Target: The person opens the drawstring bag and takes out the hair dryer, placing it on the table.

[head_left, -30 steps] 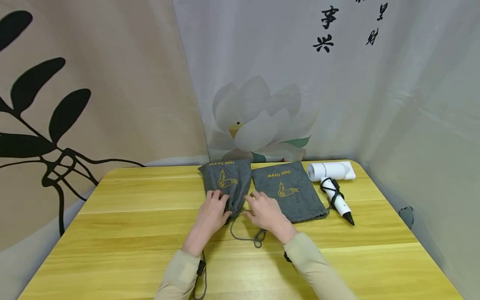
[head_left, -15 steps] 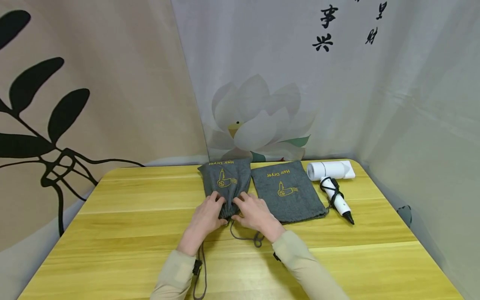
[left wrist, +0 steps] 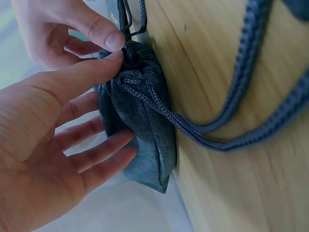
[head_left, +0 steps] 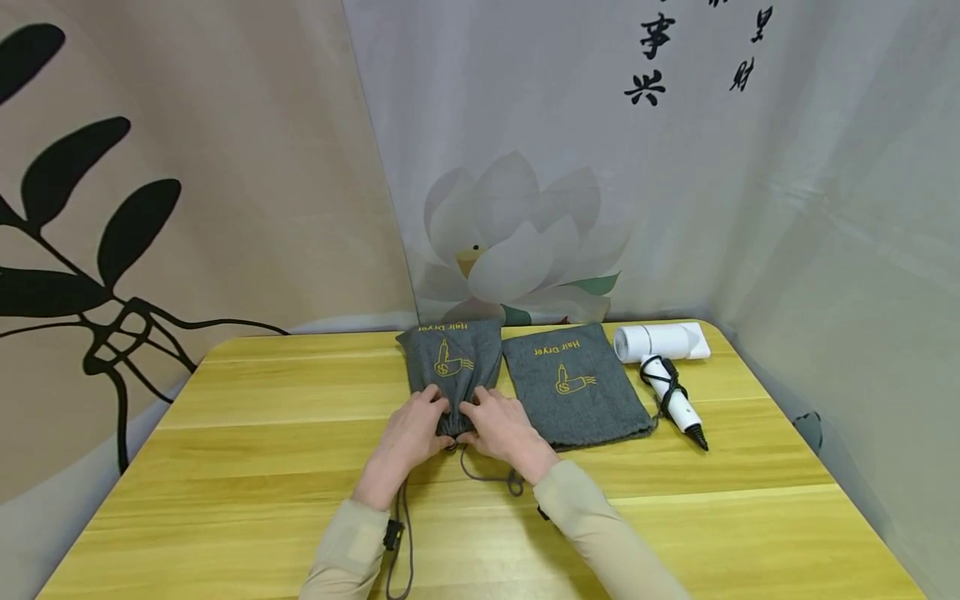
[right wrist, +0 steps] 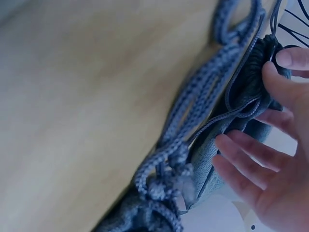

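Observation:
A grey drawstring bag (head_left: pixel 453 358) with yellow "Hair Dryer" print lies at the table's far side, its near mouth bunched into folds. My left hand (head_left: pixel 411 432) pinches the left of that mouth; in the left wrist view its thumb (left wrist: pixel 96 72) is at the gathered rim and the other fingers lie along the cloth. From the opposite side my right hand (head_left: pixel 501 429) pinches the mouth, thumb and index fingertip close together in the right wrist view. A cord loop (head_left: pixel 409 550) hangs toward me on the left, and a knotted cord (head_left: pixel 487 478) trails right.
A second grey bag (head_left: pixel 581 412) with the same print lies flat just right of the first. Beyond it is a white hair dryer (head_left: pixel 660 342), black cord wound round its handle (head_left: pixel 678 408). Wooden table (head_left: pixel 262 467) spreads below; a printed curtain (head_left: pixel 300 167) hangs behind.
My right hand has moved left, from beside the bag onto its mouth, close to the left hand. The mouth now looks more evenly gathered. The left hand has shifted slightly toward me.

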A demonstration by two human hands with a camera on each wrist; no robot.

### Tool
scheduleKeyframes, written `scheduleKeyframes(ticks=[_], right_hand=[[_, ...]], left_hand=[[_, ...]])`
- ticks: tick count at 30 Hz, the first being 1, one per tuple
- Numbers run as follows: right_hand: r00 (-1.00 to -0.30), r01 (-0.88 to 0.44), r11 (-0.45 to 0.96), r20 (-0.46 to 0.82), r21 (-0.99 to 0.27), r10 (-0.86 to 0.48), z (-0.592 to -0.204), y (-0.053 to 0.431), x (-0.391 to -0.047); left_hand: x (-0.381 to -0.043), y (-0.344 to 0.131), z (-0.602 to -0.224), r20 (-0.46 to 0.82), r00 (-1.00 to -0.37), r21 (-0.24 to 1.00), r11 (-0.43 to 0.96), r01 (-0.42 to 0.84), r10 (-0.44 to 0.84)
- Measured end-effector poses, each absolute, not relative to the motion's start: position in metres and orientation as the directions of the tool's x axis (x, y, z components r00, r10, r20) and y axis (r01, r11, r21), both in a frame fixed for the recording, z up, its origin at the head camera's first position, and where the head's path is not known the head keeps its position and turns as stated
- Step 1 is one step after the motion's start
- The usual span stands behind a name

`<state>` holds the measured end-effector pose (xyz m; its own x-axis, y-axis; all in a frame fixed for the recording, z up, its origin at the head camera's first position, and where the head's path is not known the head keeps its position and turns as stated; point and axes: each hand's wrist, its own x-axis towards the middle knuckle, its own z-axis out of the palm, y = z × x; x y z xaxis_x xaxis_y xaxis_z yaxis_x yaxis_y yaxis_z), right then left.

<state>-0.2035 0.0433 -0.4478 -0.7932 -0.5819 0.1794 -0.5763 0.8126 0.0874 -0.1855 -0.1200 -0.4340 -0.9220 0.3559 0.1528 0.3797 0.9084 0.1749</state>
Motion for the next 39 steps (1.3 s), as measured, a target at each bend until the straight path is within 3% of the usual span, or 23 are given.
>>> scheduleKeyframes(ticks=[11,24,39], right_hand=[[-0.77,-0.611,0.78,0.128,0.136,-0.626,-0.4465,0.0411,-0.2052],[-0.739,-0.627,0.775,0.255,0.076,-0.623,-0.4466,0.0458,-0.2074],[-0.751,-0.602,0.797,0.307,0.049,-0.585,-0.444,0.0469,-0.2072]], left_hand=[[-0.184,-0.118,-0.4312,0.142,-0.927,0.156,0.917,0.368,0.348],[-0.184,-0.1206,-0.4293,0.187,-0.923,0.186,0.911,0.369,0.336],[-0.1822,-0.1213,-0.4255,0.233,-0.912,0.186,0.904,0.384,0.339]])
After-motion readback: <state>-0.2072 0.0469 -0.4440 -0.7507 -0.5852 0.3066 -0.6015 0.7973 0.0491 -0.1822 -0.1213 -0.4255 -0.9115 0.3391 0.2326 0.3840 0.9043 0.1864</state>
